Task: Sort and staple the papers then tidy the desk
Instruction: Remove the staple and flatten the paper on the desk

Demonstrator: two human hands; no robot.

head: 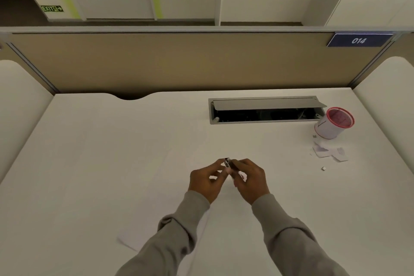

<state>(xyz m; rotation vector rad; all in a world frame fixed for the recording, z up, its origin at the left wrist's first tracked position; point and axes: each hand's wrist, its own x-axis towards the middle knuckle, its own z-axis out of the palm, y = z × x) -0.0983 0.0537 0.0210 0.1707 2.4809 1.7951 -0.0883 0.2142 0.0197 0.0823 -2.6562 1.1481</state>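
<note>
- Desk: papers lie flat beneath the fingers and back toward me. I'd square their edges before stapling.
- Both hands hover above the papers, forearms angled inward, fingertips nearly meeting.
- Right hand: fingers curled around a small stapler, held up at the fingertips.
- Left hand: thumb and forefinger seem to pinch its front end. I'd steady it there and check that it is loaded.

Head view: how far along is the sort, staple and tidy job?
Done: nothing plainly; white papers lie on the desk, stapling unclear. In hand: right hand grips a small stapler, left hand at its tip. Left: paper scraps beside the mesh cup need clearing.
</note>
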